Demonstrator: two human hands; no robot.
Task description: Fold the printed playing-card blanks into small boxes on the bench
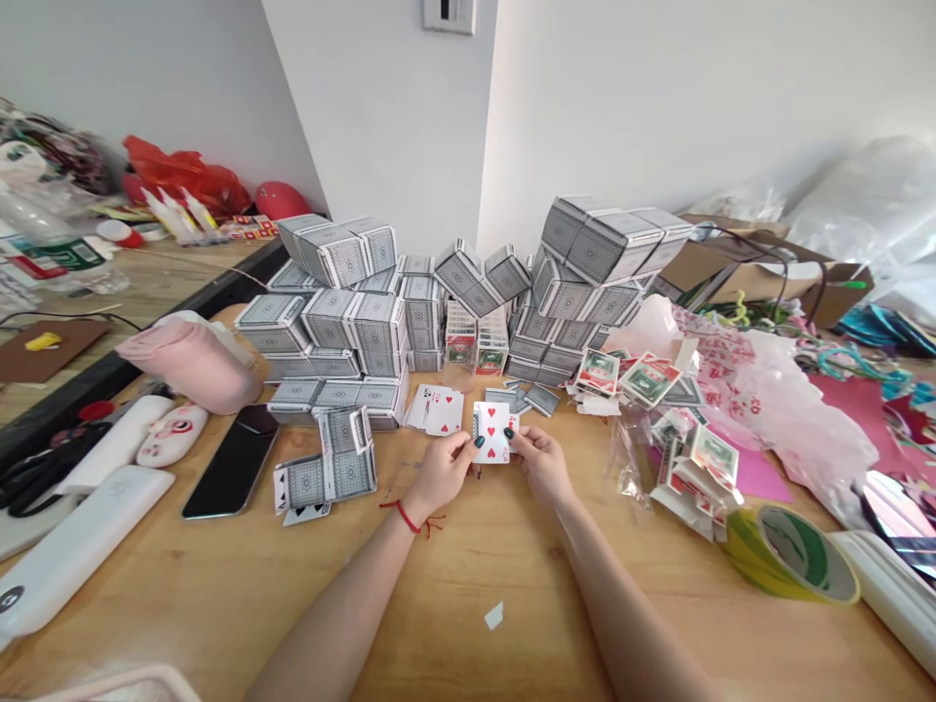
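Both hands pinch playing cards point(492, 414) over the middle of the table. A three of hearts faces me, and the edges of other cards show beside it. My left hand point(446, 472) grips the left side, thumb on the front; my right hand point(542, 462) grips the right side the same way. Just beyond my left hand lies a loose pile of face-up cards point(443, 411). Several face-down cards point(521, 398) are scattered behind the held ones. Folded-card pieces with grey patterned backs point(337, 466) lie to the left.
Stacked blocks of grey-backed cards point(376, 331) stand at the back left, more blocks point(589, 249) at the back right. A phone point(230, 462) lies left. Rightward are opened card boxes point(706, 468), a yellow tape roll point(790, 554) and a plastic bag point(775, 390). A paper scrap point(494, 615) lies in front.
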